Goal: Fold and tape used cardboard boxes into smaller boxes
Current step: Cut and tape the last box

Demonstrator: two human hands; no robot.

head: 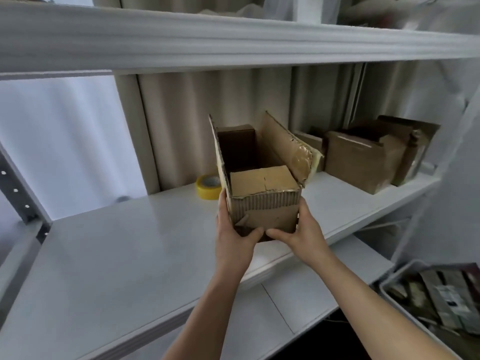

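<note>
Brown corrugated cardboard, worn and partly stripped to its fluting, is what is held at the centre of the view: a small cardboard box [265,203] is gripped from both sides at its near lower end. The left hand [233,229] is wrapped against the left wall with its thumb laid across the front face, and the right hand [298,227] is curled round the right corner, its thumb meeting the other near the bottom edge. The box is seen over the front part of a white shelf [117,255]; whether it rests on the surface or is lifted just off it cannot be told. It is probably held this way so that the walls are squared and steadied before closing.

The near short flap [262,180] is already folded inward, while the two long flaps are left standing, the right one [288,146] carrying a patch of old glossy tape. The top is thus not yet closed, and no fresh tape is seen on it.

Just behind the box's left corner, a yellow tape roll [207,187] is lying on the shelf, likely kept within easy reach for sealing. Further back on the right, several finished-looking brown boxes [363,162] are stacked together against the rear, apparently set aside. At the lower right edge, a grey bin [389,287] holding flattened material is partly visible.
</note>
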